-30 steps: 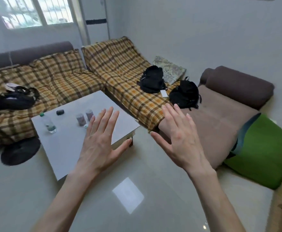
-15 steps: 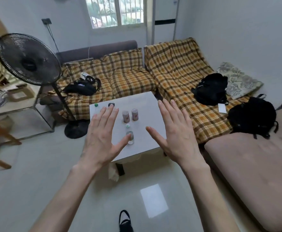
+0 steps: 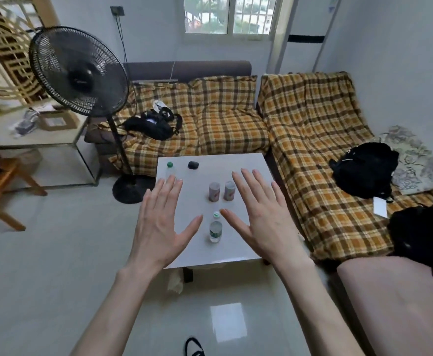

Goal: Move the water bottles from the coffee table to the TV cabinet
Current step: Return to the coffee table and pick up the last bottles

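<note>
A white coffee table point(image 3: 251, 165) stands ahead of me. One clear water bottle point(image 3: 215, 228) with a green cap stands near its front edge, between my two thumbs. A second green-capped bottle point(image 3: 170, 168) stands at the table's far left corner, partly behind my left fingertips. My left hand point(image 3: 163, 222) and my right hand point(image 3: 261, 214) are raised in front of the table, palms forward, fingers spread, holding nothing. The TV cabinet is out of view.
Two pinkish canisters point(image 3: 221, 191) and a small black object point(image 3: 193, 164) also sit on the table. A black standing fan point(image 3: 82, 73) is at the left, a plaid sofa point(image 3: 236, 119) with black bags point(image 3: 364, 168) behind and right, a glass side table point(image 3: 30, 134) far left.
The view has swung left and the table now sits centred and closer. Both hands stay raised and spread, empty, now framing the near bottle.
</note>
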